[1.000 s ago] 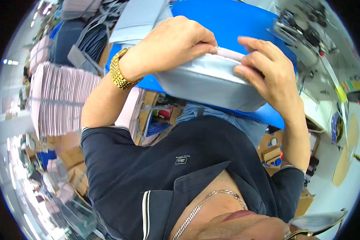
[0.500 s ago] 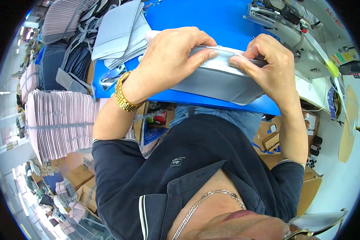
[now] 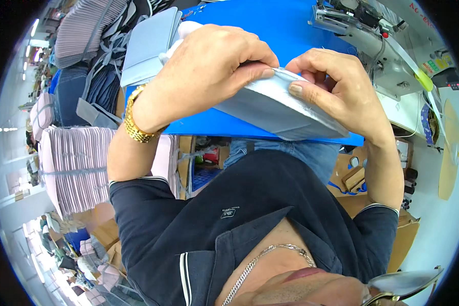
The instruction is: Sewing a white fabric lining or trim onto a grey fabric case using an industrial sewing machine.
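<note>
My left hand, with a gold watch at the wrist, grips the upper edge of a pale grey fabric piece, thumb pressed at the rim. My right hand pinches the same edge farther right, thumb in front and fingers curled behind. The piece has a folded, seamed rim and hangs at a tilt above the near part of a blue work surface. Flat light grey panels lie stacked just beyond my left hand.
A sewing machine stands at the upper right. On the left are bundled pink pieces, dark bundles and cardboard boxes. A white side table is beside my right arm.
My right fingers have closed onto the rim from a looser spread a second ago. Since half a second ago, the piece's right end has dipped and my left hand has risen slightly.
</note>
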A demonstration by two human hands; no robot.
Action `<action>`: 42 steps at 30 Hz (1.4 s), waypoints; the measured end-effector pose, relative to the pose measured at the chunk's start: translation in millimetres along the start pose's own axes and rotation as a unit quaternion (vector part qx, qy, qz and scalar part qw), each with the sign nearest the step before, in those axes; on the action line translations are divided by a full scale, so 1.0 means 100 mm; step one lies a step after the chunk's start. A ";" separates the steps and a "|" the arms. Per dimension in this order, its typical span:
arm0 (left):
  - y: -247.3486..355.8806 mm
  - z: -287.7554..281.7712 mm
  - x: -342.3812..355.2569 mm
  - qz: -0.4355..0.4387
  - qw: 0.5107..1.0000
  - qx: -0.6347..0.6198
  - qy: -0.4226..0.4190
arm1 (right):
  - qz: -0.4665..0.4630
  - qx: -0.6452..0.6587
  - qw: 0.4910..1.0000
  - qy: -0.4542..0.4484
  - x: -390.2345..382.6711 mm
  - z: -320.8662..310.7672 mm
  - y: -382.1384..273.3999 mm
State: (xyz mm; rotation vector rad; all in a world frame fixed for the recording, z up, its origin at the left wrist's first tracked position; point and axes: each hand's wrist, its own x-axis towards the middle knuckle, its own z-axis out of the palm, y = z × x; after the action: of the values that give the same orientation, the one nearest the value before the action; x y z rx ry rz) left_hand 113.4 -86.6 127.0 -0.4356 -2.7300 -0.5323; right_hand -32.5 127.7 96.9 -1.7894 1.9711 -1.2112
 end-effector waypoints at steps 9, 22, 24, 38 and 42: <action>-0.45 -0.04 0.54 -0.004 0.997 0.011 -0.077 | 0.144 0.157 0.974 0.070 -0.09 0.08 0.48; -1.49 0.78 1.47 -0.043 0.986 -0.132 -0.092 | 0.245 0.363 0.888 0.142 0.11 -0.07 1.40; -1.58 0.84 1.61 -0.086 0.979 -0.155 -0.101 | 0.263 0.364 0.881 0.152 0.16 -0.11 1.51; -1.55 0.88 1.32 -0.004 0.992 -0.094 -0.084 | 0.240 0.223 0.934 0.143 0.03 0.00 1.45; -1.40 0.87 1.06 -0.032 0.990 -0.132 -0.043 | 0.245 0.185 0.945 0.115 -0.02 0.05 1.32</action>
State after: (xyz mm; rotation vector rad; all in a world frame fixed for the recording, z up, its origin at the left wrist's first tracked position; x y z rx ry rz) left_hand -53.5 -149.8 46.5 -0.4439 -2.7735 -0.9181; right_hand -124.2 117.0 2.6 -0.9395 1.9670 -1.5227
